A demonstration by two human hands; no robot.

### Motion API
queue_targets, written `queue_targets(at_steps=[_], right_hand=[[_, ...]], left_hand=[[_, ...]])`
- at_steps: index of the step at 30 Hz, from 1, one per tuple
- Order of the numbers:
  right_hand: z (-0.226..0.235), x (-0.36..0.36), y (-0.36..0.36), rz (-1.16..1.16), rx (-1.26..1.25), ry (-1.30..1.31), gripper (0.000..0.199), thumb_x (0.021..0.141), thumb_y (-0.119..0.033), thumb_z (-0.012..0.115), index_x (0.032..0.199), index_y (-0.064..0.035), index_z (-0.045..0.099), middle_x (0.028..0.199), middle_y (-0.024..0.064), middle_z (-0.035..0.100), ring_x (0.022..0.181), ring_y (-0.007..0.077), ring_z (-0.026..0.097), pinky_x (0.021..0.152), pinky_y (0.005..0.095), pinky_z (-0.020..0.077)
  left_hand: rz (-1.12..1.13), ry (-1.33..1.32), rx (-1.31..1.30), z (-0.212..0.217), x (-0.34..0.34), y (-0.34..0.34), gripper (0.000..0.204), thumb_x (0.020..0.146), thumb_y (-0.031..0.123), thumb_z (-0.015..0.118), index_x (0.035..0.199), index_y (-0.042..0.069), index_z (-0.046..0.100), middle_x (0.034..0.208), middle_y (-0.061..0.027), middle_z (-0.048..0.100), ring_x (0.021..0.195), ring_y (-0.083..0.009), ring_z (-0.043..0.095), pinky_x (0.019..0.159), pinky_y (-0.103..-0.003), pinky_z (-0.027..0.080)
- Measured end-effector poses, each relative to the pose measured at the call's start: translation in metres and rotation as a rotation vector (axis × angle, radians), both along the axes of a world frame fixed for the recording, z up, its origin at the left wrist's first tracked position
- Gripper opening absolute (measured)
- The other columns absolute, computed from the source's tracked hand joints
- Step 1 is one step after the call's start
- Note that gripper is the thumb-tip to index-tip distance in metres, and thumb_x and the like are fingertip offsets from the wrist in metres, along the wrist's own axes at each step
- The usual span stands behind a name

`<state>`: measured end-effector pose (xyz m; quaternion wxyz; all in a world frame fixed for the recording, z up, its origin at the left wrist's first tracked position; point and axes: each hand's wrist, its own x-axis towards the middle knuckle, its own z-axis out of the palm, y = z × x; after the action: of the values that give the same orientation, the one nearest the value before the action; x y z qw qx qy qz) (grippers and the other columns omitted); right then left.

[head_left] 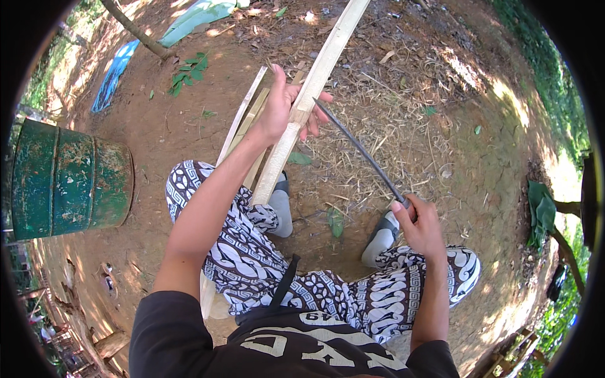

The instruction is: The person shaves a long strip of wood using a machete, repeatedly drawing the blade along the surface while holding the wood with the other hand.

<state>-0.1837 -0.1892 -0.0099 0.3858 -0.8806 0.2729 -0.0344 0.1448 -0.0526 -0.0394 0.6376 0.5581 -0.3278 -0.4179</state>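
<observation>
A long pale bamboo strip [328, 61], with a darker node partway along, slants from beside my left foot up past the top edge. My left hand [277, 110] cradles it near the node, thumb raised on one side and fingers loosely spread on the other. In my right hand [419, 223] is the handle of a long, narrow-bladed knife [362, 151], the fingers closed round it. The blade's tip reaches the strip beside my left fingers; whether it touches cannot be told. More bamboo strips [242, 116] lie beneath my left forearm.
Pale shavings [394, 132] cover the brown dirt ahead. A worn green drum [72, 179] lies at the left. Behind it are a thin trunk [135, 28] and blue sheeting [115, 75]. My feet in sandals [381, 236] stand apart between patterned trouser legs.
</observation>
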Motion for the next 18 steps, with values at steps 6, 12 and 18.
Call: queue_targets(at_steps=[6, 12, 18], right_hand=[[-0.001, 0.004, -0.003, 0.009, -0.113, 0.043, 0.042, 0.095, -0.034, 0.068, 0.075, 0.0020, 0.057, 0.053, 0.0116, 0.047, 0.048, 0.0279, 0.045, 0.052, 0.0401, 0.0377], [-0.017, 0.009, -0.011, 0.015, -0.165, 0.102, 0.046, 0.096, -0.038, 0.066, 0.075, 0.0021, 0.059, 0.056, 0.0135, 0.050, 0.052, 0.0303, 0.051, 0.055, 0.0418, 0.0403], [-0.015, 0.009, -0.029, -0.065, -0.155, 0.092, 0.048, 0.096, -0.039, 0.065, 0.075, 0.0041, 0.059, 0.053, 0.0138, 0.048, 0.046, 0.0294, 0.047, 0.051, 0.0409, 0.0391]], left_hand=[[0.005, -0.101, 0.121, -0.016, 0.002, -0.002, 0.132, 0.076, 0.092, -0.009, 0.119, -0.010, 0.063, 0.082, -0.0189, 0.072, 0.059, -0.0219, 0.071, 0.041, -0.027, 0.055], [-0.091, -0.138, 0.208, -0.031, 0.006, -0.011, 0.137, 0.071, 0.095, -0.010, 0.119, -0.013, 0.061, 0.082, -0.0186, 0.072, 0.062, -0.0234, 0.072, 0.040, -0.027, 0.055], [-0.154, -0.179, 0.246, -0.035, 0.005, -0.015, 0.133, 0.073, 0.092, -0.011, 0.118, -0.011, 0.061, 0.084, -0.0201, 0.071, 0.065, -0.0227, 0.073, 0.042, -0.025, 0.055]])
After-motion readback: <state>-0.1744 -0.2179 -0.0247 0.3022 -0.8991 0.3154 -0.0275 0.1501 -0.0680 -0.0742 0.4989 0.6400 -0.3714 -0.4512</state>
